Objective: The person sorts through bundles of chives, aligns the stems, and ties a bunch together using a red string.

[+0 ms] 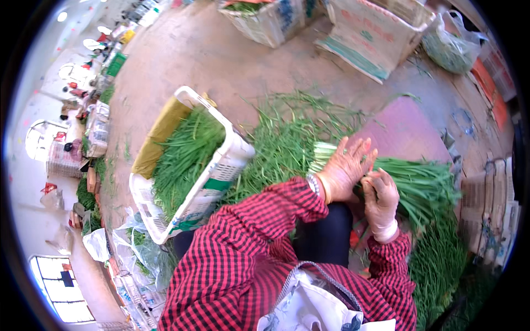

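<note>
A bunch of green chives (422, 180), pale stems to the left and leaves to the right, lies before me on a pinkish sheet (403, 124). My left hand (345, 171), in a thin glove, rests across the bunch with its fingers extended and apart. Just right of it, my gloved right hand (380, 202) has its fingers curled at the near side of the bunch. A small red strip shows between the hands; whether the right fingers pinch it is hidden. Loose green leaves (285, 145) are heaped left of the bunch.
A white plastic crate (219, 165) of chives stands tilted at my left. More chives (439, 265) lie at my right, near stacked flattened crates or boxes (486, 207). Ahead are a carton (368, 37) and a filled plastic bag (451, 45). Other people sit far left.
</note>
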A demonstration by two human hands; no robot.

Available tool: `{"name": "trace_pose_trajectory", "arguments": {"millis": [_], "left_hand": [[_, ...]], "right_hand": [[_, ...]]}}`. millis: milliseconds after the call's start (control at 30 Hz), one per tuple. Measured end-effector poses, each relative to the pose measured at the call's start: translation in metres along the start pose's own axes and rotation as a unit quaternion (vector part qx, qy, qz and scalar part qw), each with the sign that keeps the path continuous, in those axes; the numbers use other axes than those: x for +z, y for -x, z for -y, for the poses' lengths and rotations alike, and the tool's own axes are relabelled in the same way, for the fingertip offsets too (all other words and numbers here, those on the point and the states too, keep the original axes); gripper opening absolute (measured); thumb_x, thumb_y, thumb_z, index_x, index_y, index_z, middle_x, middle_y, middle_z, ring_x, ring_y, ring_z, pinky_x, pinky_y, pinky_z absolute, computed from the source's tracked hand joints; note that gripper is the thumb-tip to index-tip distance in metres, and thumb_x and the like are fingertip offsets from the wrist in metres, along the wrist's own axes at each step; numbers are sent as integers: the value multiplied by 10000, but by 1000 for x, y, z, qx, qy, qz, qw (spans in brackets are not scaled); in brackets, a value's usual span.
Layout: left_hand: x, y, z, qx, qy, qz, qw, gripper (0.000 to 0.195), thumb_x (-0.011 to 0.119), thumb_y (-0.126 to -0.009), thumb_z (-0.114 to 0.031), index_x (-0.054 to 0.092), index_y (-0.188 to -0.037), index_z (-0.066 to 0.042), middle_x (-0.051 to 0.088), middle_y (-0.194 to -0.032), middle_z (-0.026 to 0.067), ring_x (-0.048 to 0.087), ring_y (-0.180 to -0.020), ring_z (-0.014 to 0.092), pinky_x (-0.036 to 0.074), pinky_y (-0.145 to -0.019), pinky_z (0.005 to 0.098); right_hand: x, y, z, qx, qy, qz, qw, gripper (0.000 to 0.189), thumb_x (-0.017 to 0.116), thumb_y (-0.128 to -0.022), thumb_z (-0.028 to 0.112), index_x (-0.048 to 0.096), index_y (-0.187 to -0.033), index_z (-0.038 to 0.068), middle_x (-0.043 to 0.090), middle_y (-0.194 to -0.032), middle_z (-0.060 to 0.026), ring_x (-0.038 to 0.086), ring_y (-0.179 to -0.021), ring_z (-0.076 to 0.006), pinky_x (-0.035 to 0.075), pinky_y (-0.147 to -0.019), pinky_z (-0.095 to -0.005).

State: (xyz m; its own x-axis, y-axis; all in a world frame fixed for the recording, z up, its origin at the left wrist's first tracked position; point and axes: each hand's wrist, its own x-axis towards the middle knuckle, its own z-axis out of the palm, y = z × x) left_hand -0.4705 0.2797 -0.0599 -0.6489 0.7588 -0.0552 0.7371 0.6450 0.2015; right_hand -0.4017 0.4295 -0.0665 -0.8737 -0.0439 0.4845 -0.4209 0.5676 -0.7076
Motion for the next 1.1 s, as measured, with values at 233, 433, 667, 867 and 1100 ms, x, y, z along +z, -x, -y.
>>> {"name": "trace_pose_trajectory", "arguments": {"millis": [233, 433, 667, 867, 1100], "left_hand": [[21, -27, 2, -111, 97, 117, 982, 860, 784, -598, -392, 476, -1308, -16, 571, -1188, 234, 583, -1086, 386, 472, -933, 444], [34, -22, 36, -61, 125, 37, 989, 1101, 829, -581, -479, 337, -1447, -11, 522, -1338, 256, 528, -1235, 374, 440, -1014, 405], [14, -33, 51, -187, 574, 130, 786, 697, 853, -633, -217, 584, -1242, -9, 699, -1048, 106, 661, -965, 198, 498, -914, 323], [-15, -16, 23, -88, 791, -21, 605, 698, 822, -730, -129, 503, -1340, -13, 640, -1190, 67, 596, -1076, 158, 454, -985, 305], [-53, -18, -3, 88, 693, -186, 691, 840, 885, -639, -225, 485, -1353, -34, 591, -1266, 129, 573, -1149, 232, 442, -1013, 351]], "right_hand": [[28, -35, -83, 77, -18, -94, 992, 94, 642, -873, 108, 663, -874, 16, 622, -742, -151, 607, -680, -266, 470, -640, -368], [17, -61, -66, 209, -238, -139, 938, 159, 588, -936, 120, 676, -980, -5, 624, -787, 15, 531, -779, -70, 432, -688, -232], [6, 75, -33, 535, -404, 170, 723, 460, 635, -952, 279, 492, -1283, -6, 637, -1014, -78, 597, -701, -91, 496, -630, -227], [20, 27, -10, 276, -393, -8, 877, 860, 783, -824, 315, 292, -1455, -1, 448, -1377, -120, 453, -1248, -204, 372, -1048, -365], [-26, 8, -12, 154, -284, -10, 946, 797, 802, -790, 356, 414, -1396, 13, 558, -1293, -106, 517, -1200, -208, 431, -1003, -373]]}}
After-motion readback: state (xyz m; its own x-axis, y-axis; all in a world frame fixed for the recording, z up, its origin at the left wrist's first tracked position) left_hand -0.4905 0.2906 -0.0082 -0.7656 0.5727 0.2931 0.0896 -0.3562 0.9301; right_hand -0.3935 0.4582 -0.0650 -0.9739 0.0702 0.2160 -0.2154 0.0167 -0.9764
